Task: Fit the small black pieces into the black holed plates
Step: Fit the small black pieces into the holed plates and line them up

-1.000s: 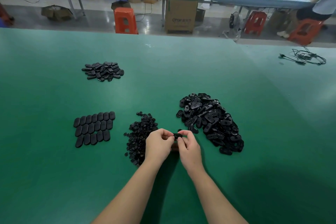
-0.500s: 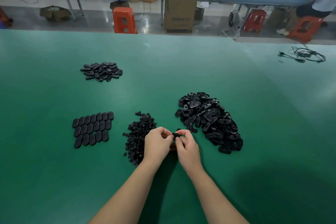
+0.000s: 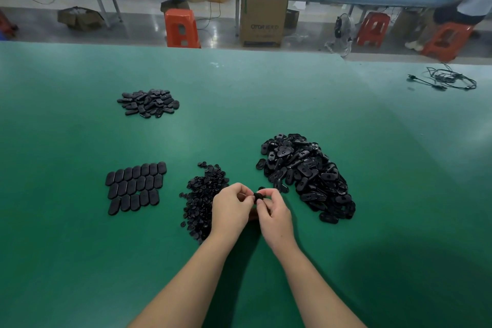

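Little differs from a second ago. My left hand [image 3: 231, 212] and right hand [image 3: 274, 217] sit a touch nearer to me on the table [image 3: 80, 261] than before, still meeting over the same small black piece [image 3: 258, 196]. My right fingers [image 3: 262, 205] now curl a little more around it, and my view tips slightly down.
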A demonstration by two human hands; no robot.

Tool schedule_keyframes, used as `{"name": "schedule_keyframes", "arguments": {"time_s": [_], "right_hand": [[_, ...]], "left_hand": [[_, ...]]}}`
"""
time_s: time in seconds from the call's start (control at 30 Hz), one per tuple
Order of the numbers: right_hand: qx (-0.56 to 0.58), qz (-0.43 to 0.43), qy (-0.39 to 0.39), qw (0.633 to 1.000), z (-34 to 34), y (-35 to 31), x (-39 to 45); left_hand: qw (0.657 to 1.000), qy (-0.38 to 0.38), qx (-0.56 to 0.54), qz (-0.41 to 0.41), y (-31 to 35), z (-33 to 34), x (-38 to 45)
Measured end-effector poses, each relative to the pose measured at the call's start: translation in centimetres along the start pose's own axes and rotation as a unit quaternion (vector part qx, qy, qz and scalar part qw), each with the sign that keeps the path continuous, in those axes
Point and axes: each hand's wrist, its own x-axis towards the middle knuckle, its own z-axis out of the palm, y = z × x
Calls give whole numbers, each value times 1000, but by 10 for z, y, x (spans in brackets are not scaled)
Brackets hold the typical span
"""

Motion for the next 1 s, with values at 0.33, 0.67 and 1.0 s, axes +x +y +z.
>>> {"name": "schedule_keyframes", "arguments": {"time_s": [0.33,0.67,1.0], "right_hand": [[151,41,-8,988,-3,2,1],[150,35,3,988,1,3,0],[147,49,3,988,0,4,2]], "left_hand": [[996,-24,-73,-40,-4,-2,8],[994,-41,-90,-53,-2,-2,5],[993,-40,-74,-81,-3,2,4]]}}
